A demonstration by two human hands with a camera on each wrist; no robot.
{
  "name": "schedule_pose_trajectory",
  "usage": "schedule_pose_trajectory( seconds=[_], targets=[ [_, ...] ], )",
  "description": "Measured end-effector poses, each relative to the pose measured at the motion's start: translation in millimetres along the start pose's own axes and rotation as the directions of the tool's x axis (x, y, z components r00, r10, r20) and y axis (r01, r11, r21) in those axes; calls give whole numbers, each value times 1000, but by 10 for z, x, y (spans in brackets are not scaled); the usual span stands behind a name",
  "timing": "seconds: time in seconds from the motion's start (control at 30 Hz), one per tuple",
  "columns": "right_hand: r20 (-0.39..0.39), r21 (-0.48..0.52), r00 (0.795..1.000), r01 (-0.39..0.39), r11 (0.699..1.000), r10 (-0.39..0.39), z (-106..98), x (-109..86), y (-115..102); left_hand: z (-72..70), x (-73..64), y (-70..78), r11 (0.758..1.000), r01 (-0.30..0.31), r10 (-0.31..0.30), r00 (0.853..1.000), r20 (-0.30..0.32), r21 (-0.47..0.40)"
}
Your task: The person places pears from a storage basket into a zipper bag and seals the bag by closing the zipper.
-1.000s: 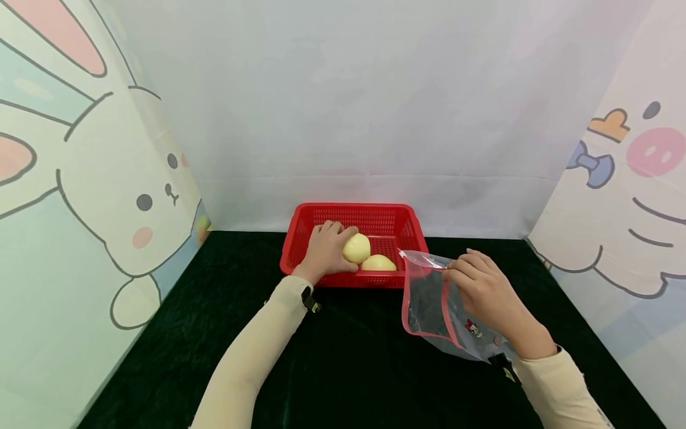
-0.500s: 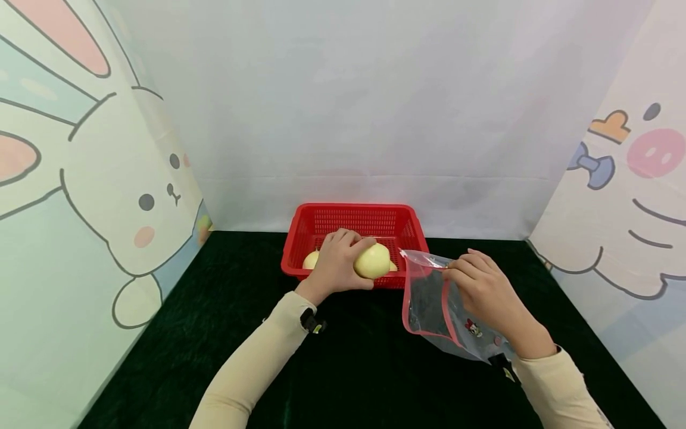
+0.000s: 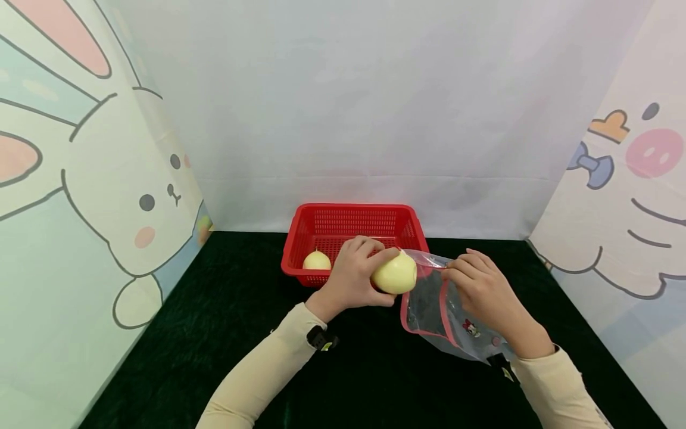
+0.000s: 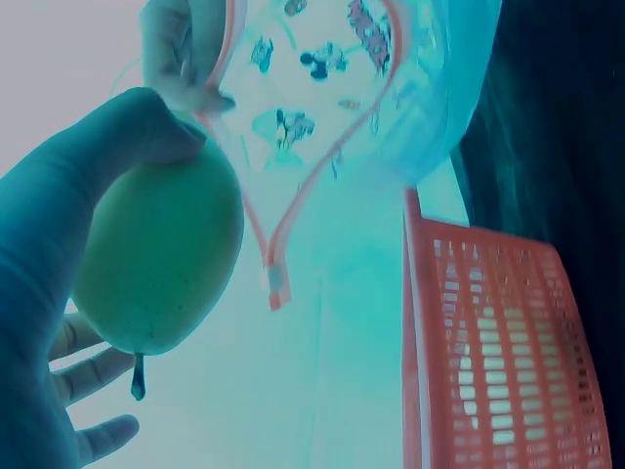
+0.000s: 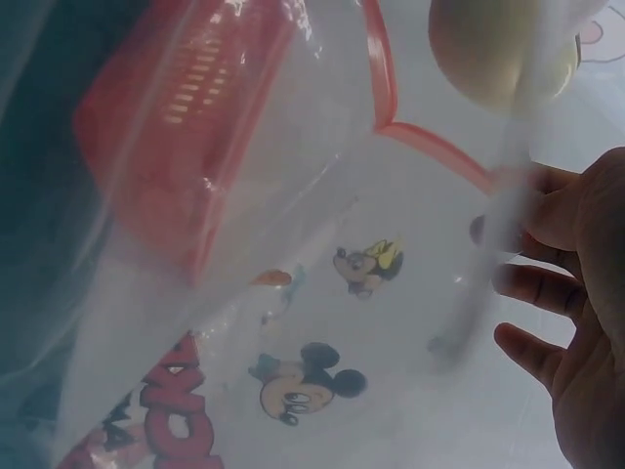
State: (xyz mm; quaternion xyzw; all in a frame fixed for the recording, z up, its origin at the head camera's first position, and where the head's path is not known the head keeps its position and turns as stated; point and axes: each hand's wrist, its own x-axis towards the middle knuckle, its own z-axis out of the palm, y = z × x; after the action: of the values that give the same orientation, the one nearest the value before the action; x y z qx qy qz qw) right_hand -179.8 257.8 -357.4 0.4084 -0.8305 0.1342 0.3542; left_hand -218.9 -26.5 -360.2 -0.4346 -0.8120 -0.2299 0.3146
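My left hand (image 3: 354, 277) grips a pale yellow pear (image 3: 395, 274), thumb on one side and fingers on the other. A dark stem hangs from this pear (image 4: 161, 254) in the left wrist view. In the head view the pear overlaps the mouth of a clear zip bag (image 3: 429, 307) with pink edging. My right hand (image 3: 485, 295) pinches the bag's upper rim, and the mouth shows parted in the left wrist view. Cartoon mice are printed on the bag (image 5: 303, 386). Another pear (image 3: 317, 260) sits in the front left of the red basket (image 3: 356, 208).
The red basket stands at the back of a dark green cloth (image 3: 343, 381), against a pale backdrop (image 3: 370, 119). Side panels carry a cartoon rabbit (image 3: 123, 196) and a cartoon pig (image 3: 616, 220).
My left hand has lifted the pear out of the basket and carried it right and nearer, up to the bag's mouth. The right hand and bag stay almost still.
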Motion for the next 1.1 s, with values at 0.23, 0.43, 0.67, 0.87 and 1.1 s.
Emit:
schedule_pose_trajectory(
  seconds=[0.23, 0.43, 0.67, 0.87, 1.1],
  targets=[
    [-8, 14, 1000, -10, 1000, 10, 6, 14, -16, 106, 4, 158, 999, -32, 32, 999, 24, -3],
    [-17, 29, 1000, -20, 999, 21, -11, 25, -49, 190, -22, 227, 1000, -22, 21, 997, 69, 3],
    [-40, 45, 999, -19, 999, 21, -9, 50, -84, 253, -18, 269, 999, -38, 34, 994, 106, 32],
    [-60, 62, 998, 0, 998, 4, -4, 71, -112, 290, -20, 318, 993, -69, 53, 986, 155, 98],
    [-82, 58, 997, 3, 998, 1, -29, 81, -152, 345, -43, 367, 976, -119, 67, 961, 267, 185]
  ],
)
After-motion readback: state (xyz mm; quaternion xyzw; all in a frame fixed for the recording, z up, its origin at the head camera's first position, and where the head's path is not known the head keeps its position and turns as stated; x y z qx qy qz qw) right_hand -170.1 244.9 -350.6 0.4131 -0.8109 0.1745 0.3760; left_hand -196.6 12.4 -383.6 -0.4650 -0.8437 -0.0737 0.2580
